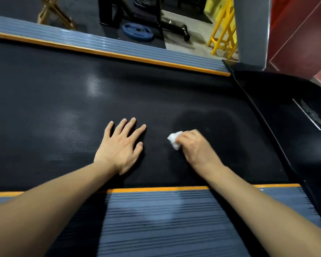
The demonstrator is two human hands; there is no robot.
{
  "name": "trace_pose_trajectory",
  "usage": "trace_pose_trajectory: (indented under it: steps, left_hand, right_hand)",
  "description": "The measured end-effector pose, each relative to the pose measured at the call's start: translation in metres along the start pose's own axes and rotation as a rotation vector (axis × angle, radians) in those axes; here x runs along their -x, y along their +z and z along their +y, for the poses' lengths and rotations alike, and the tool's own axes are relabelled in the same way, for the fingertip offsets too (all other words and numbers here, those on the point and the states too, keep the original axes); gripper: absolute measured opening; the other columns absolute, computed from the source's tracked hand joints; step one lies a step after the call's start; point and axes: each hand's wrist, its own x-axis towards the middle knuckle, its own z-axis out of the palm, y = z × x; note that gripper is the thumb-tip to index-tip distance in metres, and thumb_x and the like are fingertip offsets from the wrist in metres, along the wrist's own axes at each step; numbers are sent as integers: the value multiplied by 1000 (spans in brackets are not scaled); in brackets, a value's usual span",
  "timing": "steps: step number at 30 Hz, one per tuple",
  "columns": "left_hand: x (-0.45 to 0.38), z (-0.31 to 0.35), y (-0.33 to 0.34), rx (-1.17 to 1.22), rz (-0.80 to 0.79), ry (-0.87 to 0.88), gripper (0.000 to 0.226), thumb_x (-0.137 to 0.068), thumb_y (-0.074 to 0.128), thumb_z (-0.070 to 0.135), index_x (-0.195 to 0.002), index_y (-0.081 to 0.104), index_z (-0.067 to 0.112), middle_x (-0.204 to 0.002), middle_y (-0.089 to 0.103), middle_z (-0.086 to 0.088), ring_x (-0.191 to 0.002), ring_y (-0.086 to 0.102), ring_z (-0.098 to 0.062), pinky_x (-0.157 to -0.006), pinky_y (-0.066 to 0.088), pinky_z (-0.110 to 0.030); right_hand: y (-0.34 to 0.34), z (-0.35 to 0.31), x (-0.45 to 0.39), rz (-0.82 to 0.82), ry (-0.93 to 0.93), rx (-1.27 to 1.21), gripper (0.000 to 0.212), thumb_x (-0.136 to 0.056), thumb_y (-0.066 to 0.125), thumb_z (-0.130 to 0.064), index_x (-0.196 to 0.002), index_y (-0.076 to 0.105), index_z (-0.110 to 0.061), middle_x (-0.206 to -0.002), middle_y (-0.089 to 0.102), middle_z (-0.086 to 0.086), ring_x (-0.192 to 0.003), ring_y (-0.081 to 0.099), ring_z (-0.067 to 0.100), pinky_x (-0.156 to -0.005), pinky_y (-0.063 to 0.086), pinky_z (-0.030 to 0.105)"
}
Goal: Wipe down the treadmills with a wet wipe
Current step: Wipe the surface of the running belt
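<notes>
While the fingers [183,138] of the right hand [195,147] are curled and clamped on a crumpled white wet wipe [174,140], the wipe itself is pressed against the black treadmill belt [156,93], just right of the frame's centre. Only its left portion protrudes from the grip; the remainder is hidden beneath the hand. A darker, damp-looking patch [208,123] lies on the belt directly above and to the right of that hand.

Left hand [120,145]: flat on the belt at centre frame, fingers straight and spread apart, holding nothing. The two hands are near each other but not touching. Both forearms are bare and enter from the lower corners.

Surroundings, working outward: a grey ribbed side rail [156,223] edged with an orange strip runs along the bottom of the frame, and a matching far rail [119,47] crosses the upper left diagonally. A glossy black motor cover [289,112] occupies the right of the frame. Beyond the far rail, in the upper part of the frame, a blue weight plate [137,31] lies on dark flooring, a yellow frame [224,32] stands at upper right, and a wooden stand [54,12] stands at upper left.
</notes>
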Motion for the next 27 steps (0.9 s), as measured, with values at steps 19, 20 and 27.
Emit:
trace_pose_trajectory:
  steps: [19,20,27]
  left_hand:
    - [-33,-18,-7,38,30,-114,73,-92,19,63,-159,26,35,-169,17,-7,-155,13,-30,-125,7,-48]
    - [-36,-18,-2,26,28,-135,74,-93,17,65,-160,21,36,-170,13,-6,-156,10,-30,-126,5,-48]
    - [-35,-18,0,-23,11,-158,72,-96,18,66,-161,17,37,-170,14,-3,-157,9,-28,-127,7,-46]
  right_hand:
    - [30,37,-118,149,361,-36,22,-87,50,3,-98,67,-5,-104,66,11,-96,55,31,-80,44,39]
    - [29,43,-121,129,328,-24,23,-86,51,3,-99,69,-6,-102,67,13,-95,56,33,-81,44,39]
    - [-8,129,-209,304,526,-111,32,-91,54,-5,-116,72,-9,-116,69,12,-110,61,29,-85,35,18]
